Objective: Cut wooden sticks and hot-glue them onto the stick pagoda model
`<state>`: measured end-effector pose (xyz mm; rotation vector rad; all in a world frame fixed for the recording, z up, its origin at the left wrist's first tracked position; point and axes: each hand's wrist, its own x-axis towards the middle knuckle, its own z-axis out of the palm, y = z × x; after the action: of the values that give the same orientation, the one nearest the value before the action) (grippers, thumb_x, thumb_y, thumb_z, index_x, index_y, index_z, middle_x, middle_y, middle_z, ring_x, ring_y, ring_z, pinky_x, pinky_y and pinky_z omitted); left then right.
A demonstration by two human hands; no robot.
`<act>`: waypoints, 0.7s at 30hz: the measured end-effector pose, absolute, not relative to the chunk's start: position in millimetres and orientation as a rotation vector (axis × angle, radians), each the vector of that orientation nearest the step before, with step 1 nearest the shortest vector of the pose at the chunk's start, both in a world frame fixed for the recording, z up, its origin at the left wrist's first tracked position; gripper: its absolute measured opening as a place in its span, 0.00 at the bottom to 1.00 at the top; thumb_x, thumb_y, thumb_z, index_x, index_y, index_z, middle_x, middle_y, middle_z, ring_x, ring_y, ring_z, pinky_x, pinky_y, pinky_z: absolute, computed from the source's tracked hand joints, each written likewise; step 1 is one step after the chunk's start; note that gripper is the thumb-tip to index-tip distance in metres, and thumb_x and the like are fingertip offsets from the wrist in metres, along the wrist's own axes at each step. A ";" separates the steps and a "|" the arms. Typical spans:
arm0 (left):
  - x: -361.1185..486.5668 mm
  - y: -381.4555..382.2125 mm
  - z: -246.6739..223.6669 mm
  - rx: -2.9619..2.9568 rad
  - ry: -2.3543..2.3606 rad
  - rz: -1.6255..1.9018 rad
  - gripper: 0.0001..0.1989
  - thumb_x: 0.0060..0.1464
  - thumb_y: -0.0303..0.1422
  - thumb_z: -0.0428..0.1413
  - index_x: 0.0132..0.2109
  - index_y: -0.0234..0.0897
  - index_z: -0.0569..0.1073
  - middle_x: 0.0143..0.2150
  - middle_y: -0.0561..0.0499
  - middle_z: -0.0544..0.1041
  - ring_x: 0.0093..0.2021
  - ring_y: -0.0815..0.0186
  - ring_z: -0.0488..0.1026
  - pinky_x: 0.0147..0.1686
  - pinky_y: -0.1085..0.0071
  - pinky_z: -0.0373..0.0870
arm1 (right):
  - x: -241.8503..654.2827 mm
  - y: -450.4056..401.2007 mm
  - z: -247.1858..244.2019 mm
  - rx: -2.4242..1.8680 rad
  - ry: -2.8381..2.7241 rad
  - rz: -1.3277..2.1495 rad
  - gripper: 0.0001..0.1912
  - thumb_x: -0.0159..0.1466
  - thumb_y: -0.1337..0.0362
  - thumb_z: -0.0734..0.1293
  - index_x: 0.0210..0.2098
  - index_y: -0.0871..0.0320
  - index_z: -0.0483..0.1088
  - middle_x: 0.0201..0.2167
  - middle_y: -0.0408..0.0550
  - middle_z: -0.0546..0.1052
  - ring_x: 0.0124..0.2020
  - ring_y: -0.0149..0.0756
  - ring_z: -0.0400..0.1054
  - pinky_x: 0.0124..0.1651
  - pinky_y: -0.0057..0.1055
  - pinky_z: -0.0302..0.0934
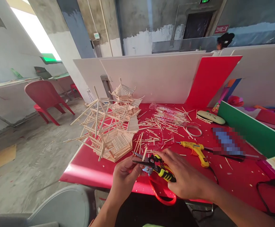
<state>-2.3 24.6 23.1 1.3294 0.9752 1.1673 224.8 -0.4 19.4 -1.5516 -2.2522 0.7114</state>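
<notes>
My left hand [126, 173] pinches a short wooden stick [144, 154] near the table's front edge. Around yellow-and-black cutting pliers [164, 171] my right hand [183, 175] is closed, and the dark jaws lie at the stick. Red-handled scissors [163, 197] rest beneath the pliers. Left of centre stands a wooden stick model [113, 142] with an open roof frame, and a smaller roofed tower [123, 91] rises behind it. Loose sticks [151, 126] are scattered beyond my hands.
On the red table [236, 179], a yellow glue gun [196, 151] lies right of my hands, with its cable trailing forward. Behind it are a tape ring [194, 130] and a blurred phone-like object [228, 142]. A green board [241, 126] borders the right. A grey chair [64, 205] is at the lower left.
</notes>
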 end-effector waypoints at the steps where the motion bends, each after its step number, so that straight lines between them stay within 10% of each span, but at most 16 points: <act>1: -3.5 24.8 22.1 1.368 0.987 1.164 0.09 0.52 0.38 0.64 0.30 0.37 0.83 0.26 0.45 0.77 0.25 0.64 0.71 0.27 0.71 0.68 | 224.8 -0.8 18.6 -1.563 -2.254 0.722 0.45 0.51 0.70 0.64 0.68 0.51 0.52 0.66 0.53 0.59 0.67 0.49 0.53 0.66 0.48 0.54; 21: 8.4 13.3 12.3 1.585 1.165 1.191 0.14 0.59 0.35 0.57 0.25 0.39 0.76 0.21 0.51 0.69 0.21 0.67 0.65 0.24 0.72 0.61 | 224.5 -6.9 7.6 -1.434 -2.184 0.719 0.44 0.49 0.73 0.61 0.65 0.56 0.54 0.63 0.57 0.64 0.66 0.50 0.57 0.65 0.47 0.56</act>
<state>8.4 13.3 12.3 1.5851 1.1653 1.1907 224.5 -6.9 7.6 -1.4341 -2.1835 0.7189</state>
